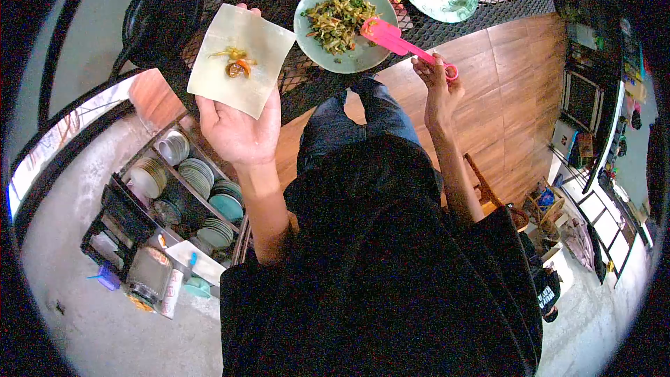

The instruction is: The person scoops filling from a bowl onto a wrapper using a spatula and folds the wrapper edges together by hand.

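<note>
On my left hand [241, 132] lies a square, pale spring roll wrapper [269, 42], held up on the palm with the fingers mostly hidden beneath it. A small heap of vegetable filling [238, 64] with an orange piece sits at the wrapper's middle. My right hand [440, 91] grips the handle of a pink plastic spatula [387, 36]. The spatula's head is over the right side of a light green plate [335, 61], touching or just above the chopped vegetable filling [340, 19] there. Beyond it, a patterned plate [457, 3] bears a pale stack of what look like wrappers.
Both plates stand on a black mesh table [300, 87]. A dark pan [164, 21] is at the far left. Below left, a rack [174, 178] holds several stacks of dishes. Wooden-look flooring [502, 63] extends to the right.
</note>
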`<action>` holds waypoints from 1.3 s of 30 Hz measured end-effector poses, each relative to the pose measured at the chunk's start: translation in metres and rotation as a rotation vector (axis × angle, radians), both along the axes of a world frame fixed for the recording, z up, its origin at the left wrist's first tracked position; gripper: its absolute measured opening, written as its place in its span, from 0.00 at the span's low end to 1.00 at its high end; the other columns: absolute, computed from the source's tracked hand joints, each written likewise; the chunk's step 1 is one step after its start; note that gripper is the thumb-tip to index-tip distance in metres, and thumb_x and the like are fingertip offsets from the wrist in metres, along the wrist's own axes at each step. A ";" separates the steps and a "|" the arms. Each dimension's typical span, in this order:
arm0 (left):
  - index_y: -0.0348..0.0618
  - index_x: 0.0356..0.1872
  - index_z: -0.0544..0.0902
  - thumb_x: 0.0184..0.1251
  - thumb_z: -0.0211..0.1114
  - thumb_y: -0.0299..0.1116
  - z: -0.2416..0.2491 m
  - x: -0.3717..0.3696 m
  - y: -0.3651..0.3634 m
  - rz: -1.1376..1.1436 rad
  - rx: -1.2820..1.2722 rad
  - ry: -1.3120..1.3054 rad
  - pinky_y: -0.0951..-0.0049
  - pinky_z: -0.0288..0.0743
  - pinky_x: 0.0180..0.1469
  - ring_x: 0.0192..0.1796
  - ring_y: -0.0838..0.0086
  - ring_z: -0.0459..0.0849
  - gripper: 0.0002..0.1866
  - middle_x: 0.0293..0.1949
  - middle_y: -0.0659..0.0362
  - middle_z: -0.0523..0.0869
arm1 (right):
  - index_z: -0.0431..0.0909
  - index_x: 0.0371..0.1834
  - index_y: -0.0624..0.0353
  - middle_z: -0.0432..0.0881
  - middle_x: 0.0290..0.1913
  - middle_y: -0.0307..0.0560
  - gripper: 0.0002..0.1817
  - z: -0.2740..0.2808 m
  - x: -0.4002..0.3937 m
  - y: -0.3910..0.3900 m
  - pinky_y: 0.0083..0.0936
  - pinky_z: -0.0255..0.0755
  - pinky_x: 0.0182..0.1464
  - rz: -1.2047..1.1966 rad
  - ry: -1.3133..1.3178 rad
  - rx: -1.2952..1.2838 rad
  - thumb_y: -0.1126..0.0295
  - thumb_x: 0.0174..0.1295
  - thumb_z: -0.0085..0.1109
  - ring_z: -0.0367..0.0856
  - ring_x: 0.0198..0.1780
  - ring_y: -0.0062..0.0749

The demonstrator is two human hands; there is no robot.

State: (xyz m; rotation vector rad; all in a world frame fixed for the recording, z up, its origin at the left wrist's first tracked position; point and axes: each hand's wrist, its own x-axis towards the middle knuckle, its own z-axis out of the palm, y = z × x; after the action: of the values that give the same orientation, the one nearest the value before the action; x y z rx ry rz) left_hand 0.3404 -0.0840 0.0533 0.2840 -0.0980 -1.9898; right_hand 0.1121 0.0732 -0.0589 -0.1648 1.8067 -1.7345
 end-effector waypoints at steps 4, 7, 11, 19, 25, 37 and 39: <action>0.34 0.69 0.51 0.71 0.42 0.45 0.001 -0.002 0.001 0.016 0.013 -0.039 0.56 0.43 0.74 0.73 0.56 0.49 0.32 0.71 0.45 0.52 | 0.71 0.47 0.73 0.82 0.39 0.60 0.14 0.014 0.002 -0.002 0.35 0.80 0.48 -0.027 -0.075 -0.044 0.69 0.68 0.49 0.84 0.40 0.43; 0.33 0.69 0.53 0.71 0.42 0.45 -0.004 -0.004 0.002 0.029 0.045 -0.173 0.56 0.44 0.74 0.73 0.56 0.51 0.32 0.71 0.45 0.54 | 0.71 0.47 0.73 0.82 0.39 0.60 0.14 0.031 0.003 -0.003 0.36 0.80 0.49 -0.042 -0.111 -0.083 0.69 0.68 0.49 0.84 0.41 0.43; 0.32 0.67 0.57 0.71 0.42 0.42 -0.025 -0.005 0.006 -0.037 0.156 -0.022 0.58 0.45 0.74 0.71 0.55 0.56 0.29 0.69 0.44 0.59 | 0.70 0.47 0.71 0.82 0.37 0.59 0.14 0.063 0.008 -0.009 0.38 0.80 0.46 -0.036 -0.121 -0.142 0.68 0.68 0.49 0.84 0.38 0.45; 0.42 0.62 0.68 0.73 0.40 0.44 -0.042 -0.033 0.019 -0.028 0.258 -0.092 0.58 0.59 0.68 0.64 0.63 0.69 0.23 0.62 0.55 0.71 | 0.72 0.49 0.69 0.83 0.38 0.59 0.12 0.132 0.038 -0.020 0.33 0.77 0.44 0.307 0.342 -0.202 0.72 0.67 0.48 0.84 0.37 0.40; 0.43 0.63 0.67 0.73 0.41 0.44 -0.044 -0.038 0.023 -0.062 0.260 0.125 0.56 0.54 0.70 0.66 0.61 0.67 0.24 0.63 0.55 0.70 | 0.75 0.42 0.68 0.84 0.36 0.61 0.07 0.136 0.038 -0.024 0.30 0.78 0.41 0.569 0.840 -0.131 0.81 0.62 0.51 0.85 0.37 0.42; 0.41 0.61 0.68 0.73 0.41 0.44 -0.044 -0.039 0.024 -0.057 0.284 0.113 0.57 0.57 0.69 0.64 0.62 0.69 0.23 0.61 0.55 0.72 | 0.79 0.39 0.65 0.84 0.41 0.55 0.07 0.133 0.035 -0.027 0.29 0.80 0.40 0.638 0.939 -0.108 0.82 0.57 0.57 0.86 0.39 0.38; 0.42 0.61 0.69 0.73 0.40 0.44 -0.049 -0.038 0.024 -0.034 0.302 0.103 0.58 0.58 0.69 0.64 0.62 0.69 0.23 0.61 0.55 0.73 | 0.80 0.38 0.64 0.84 0.41 0.55 0.07 0.137 0.038 -0.026 0.28 0.80 0.41 0.685 0.911 -0.061 0.82 0.57 0.58 0.86 0.39 0.38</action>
State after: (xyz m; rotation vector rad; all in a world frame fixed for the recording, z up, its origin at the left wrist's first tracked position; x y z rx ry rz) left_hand 0.3019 -0.0599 0.0041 0.3744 0.2673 -2.0470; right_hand 0.1496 0.0473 0.0782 -1.6027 1.8969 -1.2586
